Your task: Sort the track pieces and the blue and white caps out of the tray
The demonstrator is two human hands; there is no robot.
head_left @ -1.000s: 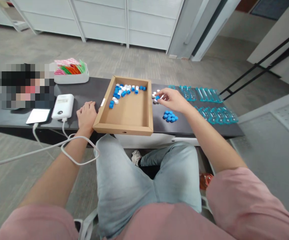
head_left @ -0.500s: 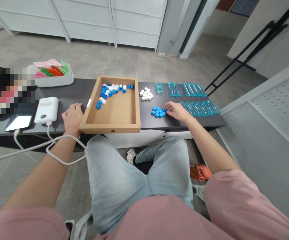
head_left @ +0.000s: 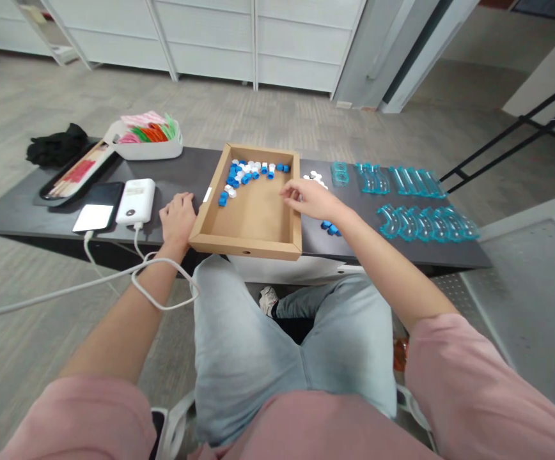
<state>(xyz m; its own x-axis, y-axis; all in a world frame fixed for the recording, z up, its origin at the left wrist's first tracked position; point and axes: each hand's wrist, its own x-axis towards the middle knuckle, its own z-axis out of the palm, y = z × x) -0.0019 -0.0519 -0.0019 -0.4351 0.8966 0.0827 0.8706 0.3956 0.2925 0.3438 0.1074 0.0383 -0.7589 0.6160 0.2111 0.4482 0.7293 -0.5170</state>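
Note:
A shallow cardboard tray (head_left: pixel 246 244) lies in front of me, with small blue and white plastic pieces (head_left: pixel 239 174) gathered toward its far left. Over the tray's right wall hovers my right hand (head_left: pixel 310 197); its fingers are loosely bent and apart, and I see nothing in them. My left hand (head_left: pixel 178 218) rests flat on the table just left of the tray, fingers stretched out and holding nothing. Right of the tray lie a cluster of blue pieces (head_left: pixel 330 227) and a group of white pieces (head_left: pixel 314 177), both partly hidden by my right hand and forearm.
Clear teal plastic parts (head_left: pixel 426 222) lie in rows along the right of the dark table (head_left: pixel 277 252). To the left are a white power bank (head_left: pixel 136 202), a phone (head_left: pixel 98 206), cables (head_left: pixel 167 255), a white basket (head_left: pixel 150 149) and a black tray of sticks (head_left: pixel 78 176).
My right hand has moved left, away from the blue cluster to above the tray's right wall. My left hand stays on the table. The head view has turned left.

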